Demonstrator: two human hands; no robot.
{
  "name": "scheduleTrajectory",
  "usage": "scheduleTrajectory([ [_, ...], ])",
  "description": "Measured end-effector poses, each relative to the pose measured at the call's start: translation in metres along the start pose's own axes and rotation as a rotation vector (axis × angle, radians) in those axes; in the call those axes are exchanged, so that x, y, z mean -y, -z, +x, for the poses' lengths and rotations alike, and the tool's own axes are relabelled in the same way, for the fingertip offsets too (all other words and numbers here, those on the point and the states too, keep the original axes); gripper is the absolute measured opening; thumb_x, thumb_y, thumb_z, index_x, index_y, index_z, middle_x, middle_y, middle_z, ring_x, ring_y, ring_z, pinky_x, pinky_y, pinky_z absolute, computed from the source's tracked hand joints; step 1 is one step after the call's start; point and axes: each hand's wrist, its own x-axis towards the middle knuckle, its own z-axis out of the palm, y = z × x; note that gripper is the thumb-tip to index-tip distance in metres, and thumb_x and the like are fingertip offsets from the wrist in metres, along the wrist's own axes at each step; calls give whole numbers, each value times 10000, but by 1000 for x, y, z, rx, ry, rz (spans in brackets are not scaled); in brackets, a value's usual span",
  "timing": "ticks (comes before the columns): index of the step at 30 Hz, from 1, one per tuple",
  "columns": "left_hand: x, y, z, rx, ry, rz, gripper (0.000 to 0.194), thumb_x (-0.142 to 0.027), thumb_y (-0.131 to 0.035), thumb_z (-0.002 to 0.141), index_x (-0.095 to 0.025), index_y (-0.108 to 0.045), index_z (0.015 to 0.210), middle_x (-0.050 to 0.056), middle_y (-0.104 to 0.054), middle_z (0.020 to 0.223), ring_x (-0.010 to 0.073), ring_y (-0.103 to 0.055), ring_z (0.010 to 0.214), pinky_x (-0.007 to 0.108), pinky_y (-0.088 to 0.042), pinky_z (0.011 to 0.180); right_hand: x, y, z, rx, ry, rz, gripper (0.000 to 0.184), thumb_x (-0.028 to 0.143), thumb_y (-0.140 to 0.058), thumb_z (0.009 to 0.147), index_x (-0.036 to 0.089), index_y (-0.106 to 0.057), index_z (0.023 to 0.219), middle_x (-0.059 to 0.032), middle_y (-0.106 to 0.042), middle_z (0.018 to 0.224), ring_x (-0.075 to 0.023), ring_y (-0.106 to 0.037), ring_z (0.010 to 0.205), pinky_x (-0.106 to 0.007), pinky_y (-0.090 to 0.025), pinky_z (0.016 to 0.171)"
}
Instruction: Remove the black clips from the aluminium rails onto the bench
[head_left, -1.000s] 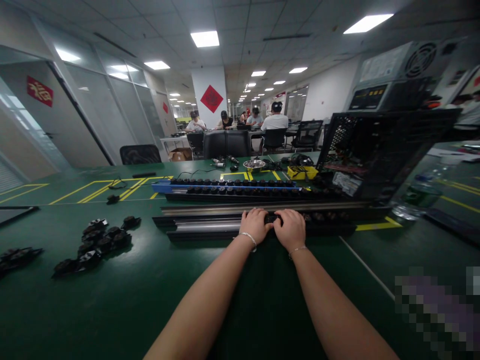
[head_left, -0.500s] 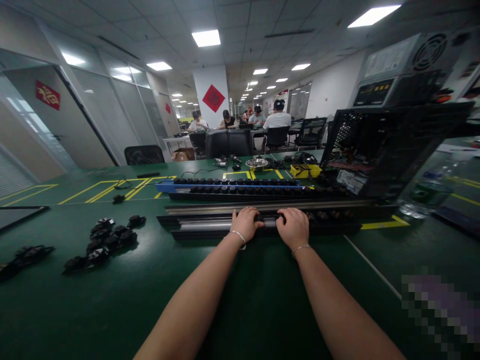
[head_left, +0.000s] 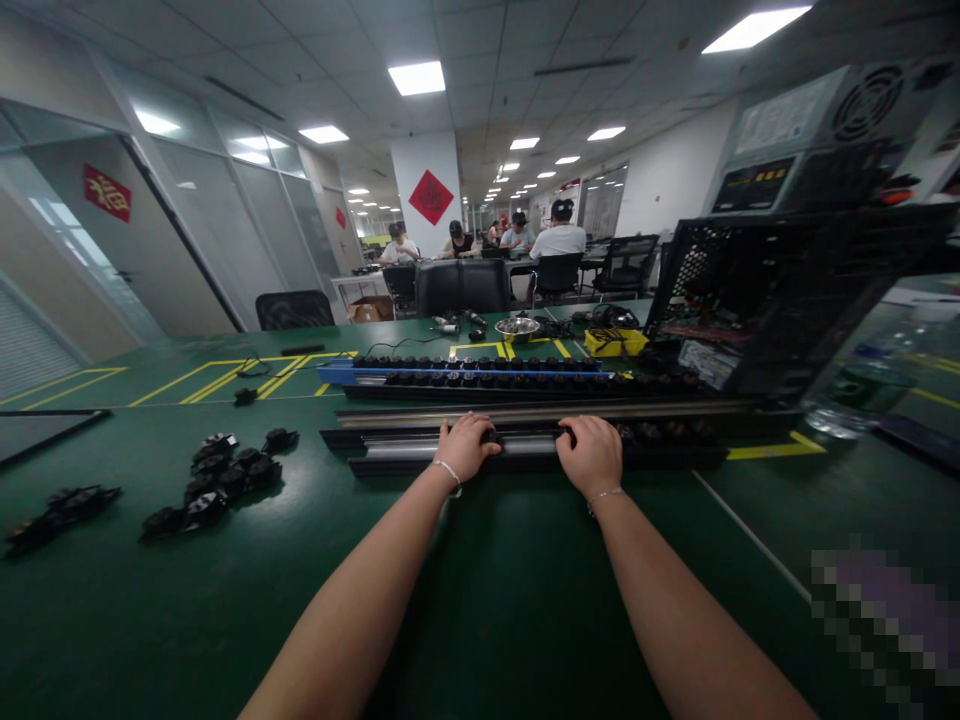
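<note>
A long black rail [head_left: 529, 444] with a silvery inner channel lies crosswise on the green table in front of me. My left hand [head_left: 465, 450] curls over its middle, thumb and fingers closed around a small black part [head_left: 490, 436] in the channel. Farther right, my right hand [head_left: 592, 456] grips the same rail with bent fingers; whatever is under the palm is hidden. Dark round parts [head_left: 660, 430] sit in the channel right of that hand. Just behind runs another long metal strip [head_left: 405, 415].
A blue rail [head_left: 337, 374] carrying rows of black parts lies farther back. Loose black parts [head_left: 232, 475] are heaped at left. An open computer case [head_left: 795, 300] and a water bottle [head_left: 855, 375] stand right. Behind are a metal bowl [head_left: 517, 328] and a yellow tray [head_left: 615, 343].
My left hand has slid left along the rail with the small black part, widening the gap between my hands. My right hand stays at about the same place on the rail.
</note>
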Motion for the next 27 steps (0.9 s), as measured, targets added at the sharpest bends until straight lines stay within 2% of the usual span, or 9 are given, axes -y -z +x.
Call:
scheduleTrajectory([
  [7,22,11,-9,10,29,38,290,-370,-521,834,-302,-548,1115,16,-467,1382,239,-270,1356,603,-177,1063,0,0,0,9,-1,-11,209,195,-465,735,189,-648,837,-57,-660,877,-212,-529,922,-346,-338,886],
  [16,61,33,-24,47,47,84,304,-347,-509,829,-293,-550,1125,23,-442,1404,255,-207,1379,613,-157,1062,-1,-2,-1,1,0,-3,208,186,-476,730,187,-653,839,-60,-661,891,-213,-529,932,-353,-342,895],
  [27,98,54,-37,68,86,120,333,-354,-496,804,-297,-564,1126,38,-435,1408,289,-210,1375,604,-197,1052,-2,-1,0,6,5,1,216,186,-472,723,199,-652,842,-58,-659,883,-223,-530,931,-357,-337,889],
])
